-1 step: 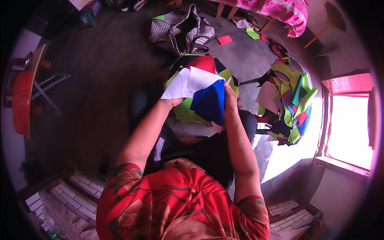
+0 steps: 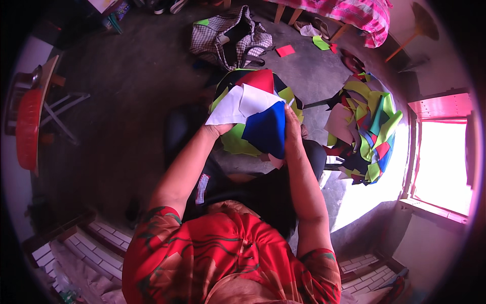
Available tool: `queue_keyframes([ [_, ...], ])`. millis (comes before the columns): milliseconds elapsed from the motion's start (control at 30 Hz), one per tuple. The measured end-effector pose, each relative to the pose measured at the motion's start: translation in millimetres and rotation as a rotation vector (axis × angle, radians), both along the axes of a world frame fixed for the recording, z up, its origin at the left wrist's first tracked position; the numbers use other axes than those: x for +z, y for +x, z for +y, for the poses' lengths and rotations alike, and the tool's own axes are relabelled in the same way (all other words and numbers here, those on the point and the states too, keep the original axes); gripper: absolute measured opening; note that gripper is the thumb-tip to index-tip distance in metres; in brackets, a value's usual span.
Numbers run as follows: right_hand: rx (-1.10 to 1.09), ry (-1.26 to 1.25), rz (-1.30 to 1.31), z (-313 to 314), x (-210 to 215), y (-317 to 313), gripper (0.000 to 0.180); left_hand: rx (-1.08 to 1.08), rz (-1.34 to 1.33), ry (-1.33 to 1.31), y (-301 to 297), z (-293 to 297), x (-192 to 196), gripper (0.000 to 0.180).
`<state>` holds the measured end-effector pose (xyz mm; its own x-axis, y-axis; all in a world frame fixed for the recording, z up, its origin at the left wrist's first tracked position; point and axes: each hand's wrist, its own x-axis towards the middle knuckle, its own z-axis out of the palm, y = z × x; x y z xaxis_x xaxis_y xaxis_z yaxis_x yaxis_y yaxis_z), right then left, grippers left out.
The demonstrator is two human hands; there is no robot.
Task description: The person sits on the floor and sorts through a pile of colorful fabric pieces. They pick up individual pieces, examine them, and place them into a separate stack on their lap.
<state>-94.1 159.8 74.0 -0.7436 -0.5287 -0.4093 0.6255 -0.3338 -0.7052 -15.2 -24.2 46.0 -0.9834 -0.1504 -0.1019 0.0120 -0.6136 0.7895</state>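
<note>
A white fabric piece [image 2: 225, 107] and a blue fabric piece [image 2: 267, 130] lie against each other between my hands, above a bundle of coloured scraps. My left hand [image 2: 221, 128] is partly tucked under the white cloth at its left edge, its fingers hidden beneath. Along the right edge of the blue cloth, my right hand [image 2: 292, 124] pinches the pieces near their upper corner. A small thin white object [image 2: 290, 102] sticks up at those fingertips; its kind is too small to tell. Red [image 2: 257, 79] and lime-green cloth [image 2: 236, 142] show around the held pieces.
To the right stands a heap of multicoloured scraps [image 2: 367, 126]. Ahead on the floor lie a checked bag [image 2: 205, 43] and a red scrap [image 2: 285, 50]. A red basin [image 2: 28, 129] is at far left, a bright window [image 2: 440, 164] at right.
</note>
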Motion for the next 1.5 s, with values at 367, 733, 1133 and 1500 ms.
queue_keyframes([
  [367,0.056,0.098,0.067,1.3,-21.5,0.3,0.029,-0.117,-0.079,0.545,12.7,-11.0,44.0,0.058],
  [733,0.001,0.277,0.152,2.9,-21.1,-0.6,0.03,0.25,-0.196,0.336,-1.0,-21.0,14.5,0.055],
  [1133,-0.221,0.255,0.291,3.6,-35.5,-8.2,0.031,0.421,-0.033,0.413,-4.5,-32.2,25.1,0.053],
  [1500,-0.248,-0.124,-0.014,30.3,36.4,-14.8,0.044,0.686,-0.017,0.327,7.7,-55.6,34.0,0.058],
])
